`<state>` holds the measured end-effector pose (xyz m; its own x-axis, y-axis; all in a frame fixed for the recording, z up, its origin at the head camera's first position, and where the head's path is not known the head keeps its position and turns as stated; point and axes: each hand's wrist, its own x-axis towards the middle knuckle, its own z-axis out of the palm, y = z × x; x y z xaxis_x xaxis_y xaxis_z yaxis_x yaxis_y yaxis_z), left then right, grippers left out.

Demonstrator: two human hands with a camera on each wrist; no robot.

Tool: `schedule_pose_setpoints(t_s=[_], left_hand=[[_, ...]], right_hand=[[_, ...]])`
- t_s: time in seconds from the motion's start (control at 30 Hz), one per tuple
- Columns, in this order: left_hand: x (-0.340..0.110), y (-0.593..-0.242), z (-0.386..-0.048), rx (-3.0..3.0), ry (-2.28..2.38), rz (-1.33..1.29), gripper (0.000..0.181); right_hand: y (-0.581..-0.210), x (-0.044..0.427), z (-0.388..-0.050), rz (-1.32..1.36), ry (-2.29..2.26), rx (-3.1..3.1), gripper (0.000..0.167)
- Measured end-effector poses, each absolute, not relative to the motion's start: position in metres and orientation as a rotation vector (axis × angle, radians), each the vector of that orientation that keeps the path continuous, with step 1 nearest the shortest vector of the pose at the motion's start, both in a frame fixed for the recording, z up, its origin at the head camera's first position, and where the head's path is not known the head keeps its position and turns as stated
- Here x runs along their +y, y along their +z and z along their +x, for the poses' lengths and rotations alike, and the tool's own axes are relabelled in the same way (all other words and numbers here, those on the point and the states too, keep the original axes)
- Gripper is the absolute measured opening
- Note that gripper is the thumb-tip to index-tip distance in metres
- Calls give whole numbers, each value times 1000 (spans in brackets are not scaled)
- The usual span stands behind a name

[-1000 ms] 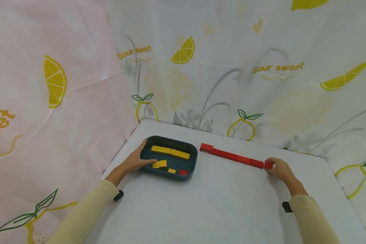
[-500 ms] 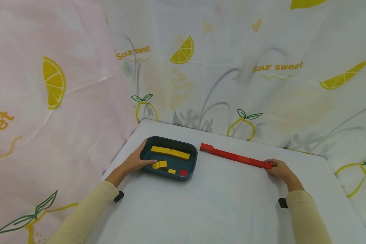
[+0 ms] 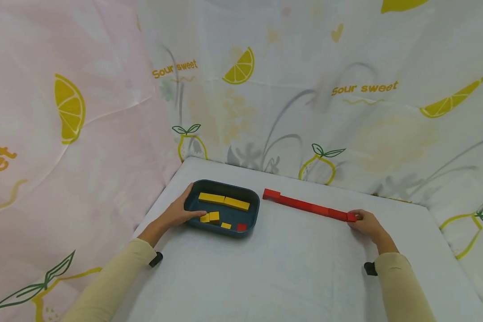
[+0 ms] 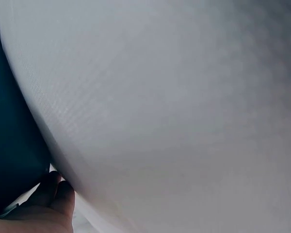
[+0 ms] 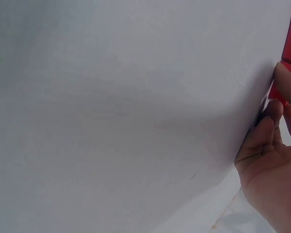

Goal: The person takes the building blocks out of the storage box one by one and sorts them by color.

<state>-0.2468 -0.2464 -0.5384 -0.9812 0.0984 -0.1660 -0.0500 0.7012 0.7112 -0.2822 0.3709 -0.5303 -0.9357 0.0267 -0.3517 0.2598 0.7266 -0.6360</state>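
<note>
At the table's left side my left hand (image 3: 176, 213) grips the end of a dark blue tray (image 3: 256, 213), its thumb over the rim beside some yellow blocks. In the left wrist view its fingertips lie against the tray's outer wall (image 4: 12, 121). My right hand (image 3: 369, 225) pinches a small red block (image 3: 351, 217) at the right end of a row of red blocks (image 3: 302, 205). That block seems to touch the row. From the right wrist view, thumb and fingers (image 5: 287, 80) hold the red block (image 5: 279, 95) close to the tabletop.
Inside the tray lie two long yellow blocks (image 3: 236, 204), a few small yellow blocks (image 3: 214, 217) and one red block (image 3: 241, 227). A raised red block (image 3: 271, 194) marks the row's left end. Lemon-print cloth (image 3: 290, 103) hangs behind the white table (image 3: 273, 277).
My right hand has shifted slightly left with the small red block, and the gap between it and the row has closed. The left hand and tray have stayed put.
</note>
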Motion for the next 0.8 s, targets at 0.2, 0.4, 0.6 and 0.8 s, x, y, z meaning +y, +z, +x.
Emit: schedule_pose_setpoints(t_s=[0.2, 0.4, 0.6, 0.8], left_hand=[[-246, -538, -245, 2714, 1147, 33, 122], [-247, -539, -246, 2718, 1140, 45, 121], [-247, -539, -247, 2716, 1144, 41, 122], [-247, -539, -247, 2711, 1149, 36, 123]], right_hand=[[-533, 370, -281, 231, -1033, 2619, 54], [-533, 370, -281, 254, -1040, 2609, 54], [-533, 370, -282, 263, -1046, 2605, 53], [-533, 369, -281, 253, -1056, 2606, 52]])
